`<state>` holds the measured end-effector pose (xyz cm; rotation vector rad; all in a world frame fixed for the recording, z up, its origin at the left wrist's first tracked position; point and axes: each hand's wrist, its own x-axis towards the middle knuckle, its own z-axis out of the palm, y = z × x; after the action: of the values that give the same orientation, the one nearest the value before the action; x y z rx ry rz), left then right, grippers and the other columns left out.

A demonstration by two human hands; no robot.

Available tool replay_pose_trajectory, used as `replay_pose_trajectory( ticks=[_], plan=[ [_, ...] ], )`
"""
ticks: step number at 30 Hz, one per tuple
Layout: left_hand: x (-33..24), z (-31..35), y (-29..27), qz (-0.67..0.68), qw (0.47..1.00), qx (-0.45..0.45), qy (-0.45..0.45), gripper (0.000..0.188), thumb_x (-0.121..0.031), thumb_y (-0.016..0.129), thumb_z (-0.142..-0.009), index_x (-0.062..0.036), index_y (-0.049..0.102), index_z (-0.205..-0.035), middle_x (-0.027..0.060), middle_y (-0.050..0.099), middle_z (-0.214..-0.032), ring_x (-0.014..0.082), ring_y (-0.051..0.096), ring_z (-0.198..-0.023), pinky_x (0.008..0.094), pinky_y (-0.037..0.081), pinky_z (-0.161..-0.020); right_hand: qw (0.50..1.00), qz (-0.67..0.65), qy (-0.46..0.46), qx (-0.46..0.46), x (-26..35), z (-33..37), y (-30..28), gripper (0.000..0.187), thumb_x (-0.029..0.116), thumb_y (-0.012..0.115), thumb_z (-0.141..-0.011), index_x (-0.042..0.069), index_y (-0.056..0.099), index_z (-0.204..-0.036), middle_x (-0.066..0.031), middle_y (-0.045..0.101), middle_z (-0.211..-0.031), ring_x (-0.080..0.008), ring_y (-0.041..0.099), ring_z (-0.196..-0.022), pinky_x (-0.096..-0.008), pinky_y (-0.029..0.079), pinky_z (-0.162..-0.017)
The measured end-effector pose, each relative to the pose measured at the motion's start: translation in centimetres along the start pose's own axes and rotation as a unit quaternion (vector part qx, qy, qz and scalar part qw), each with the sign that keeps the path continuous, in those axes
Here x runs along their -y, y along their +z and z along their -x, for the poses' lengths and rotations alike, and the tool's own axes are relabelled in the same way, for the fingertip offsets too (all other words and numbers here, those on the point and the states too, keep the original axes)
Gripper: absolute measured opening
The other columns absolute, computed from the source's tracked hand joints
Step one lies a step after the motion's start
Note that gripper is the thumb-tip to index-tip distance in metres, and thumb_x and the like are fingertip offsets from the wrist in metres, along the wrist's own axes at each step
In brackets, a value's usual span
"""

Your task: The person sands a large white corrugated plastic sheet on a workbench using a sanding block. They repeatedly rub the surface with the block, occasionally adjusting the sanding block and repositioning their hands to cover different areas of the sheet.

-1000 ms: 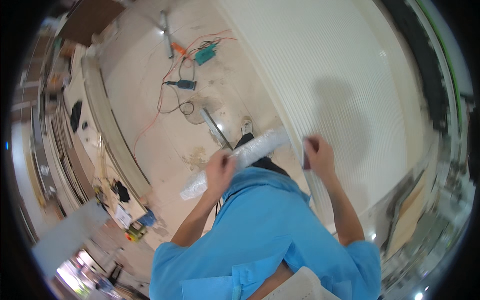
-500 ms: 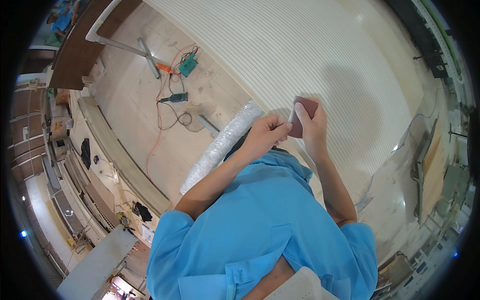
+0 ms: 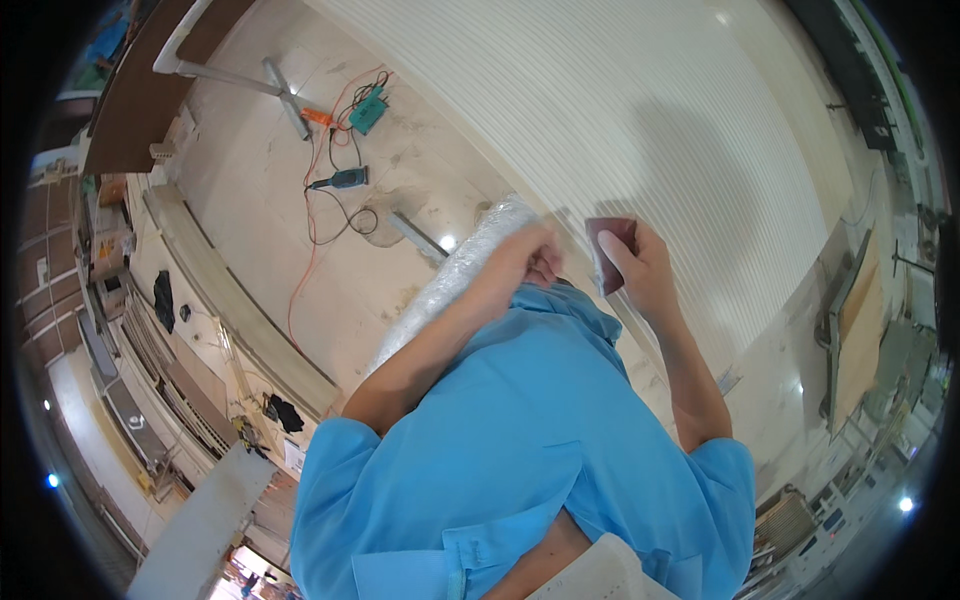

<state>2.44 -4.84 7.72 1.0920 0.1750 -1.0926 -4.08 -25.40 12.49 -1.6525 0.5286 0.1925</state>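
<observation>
My right hand (image 3: 650, 272) pinches a folded piece of dark red sandpaper (image 3: 604, 262), thumb across its face. It hangs over the near edge of a large white panel with fine parallel grooves (image 3: 560, 100). My left hand (image 3: 532, 256) is apart from the sandpaper, close to my waist and the end of a long roll wrapped in shiny clear film (image 3: 455, 278). Motion blurs its fingers, which look curled; whether they hold anything is not visible.
On the floor at left lie a green power tool (image 3: 368, 110), a blue-black power tool (image 3: 345, 178) and an orange cord (image 3: 310, 262). A metal stand (image 3: 285, 100) is beyond them. Long boards (image 3: 240, 290) line the left side; a wooden board (image 3: 862, 320) leans at far right.
My left hand has drawn away from the sandpaper, to the left. My right hand has shifted slightly right and down, still gripping the sandpaper, which is now turned. The view has also moved a little.
</observation>
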Motion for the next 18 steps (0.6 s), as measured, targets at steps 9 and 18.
replay_pose_trajectory(
  ticks=[9,18],
  plan=[
    [-3.6,0.2,-0.3,-0.156,0.972,-0.022,0.177,0.016,-0.018,0.067,-0.100,-0.0045,0.063,-0.107,0.0004,0.066,-0.088,0.0079,0.062,-0.084,0.0249,0.050,-0.075,0.989,-0.144,-0.014,0.011,0.8,-2.3,2.6,0.030,0.025,0.053,-0.107,-0.002,0.065,-0.112,-0.0029,0.065,-0.091,-0.0086,0.061,-0.082,-0.0290,0.053,-0.073],
    [-3.7,-0.7,1.2,-0.125,0.966,-0.101,0.204,0.023,-0.012,0.075,-0.092,0.0007,0.063,-0.107,0.0081,0.072,-0.091,0.0128,0.067,-0.082,0.0281,0.054,-0.074,0.979,-0.198,-0.039,0.004,0.7,-1.7,3.0,0.030,0.024,0.053,-0.107,-0.002,0.067,-0.111,-0.0024,0.066,-0.091,-0.0097,0.062,-0.086,-0.0284,0.053,-0.078]
  ],
)
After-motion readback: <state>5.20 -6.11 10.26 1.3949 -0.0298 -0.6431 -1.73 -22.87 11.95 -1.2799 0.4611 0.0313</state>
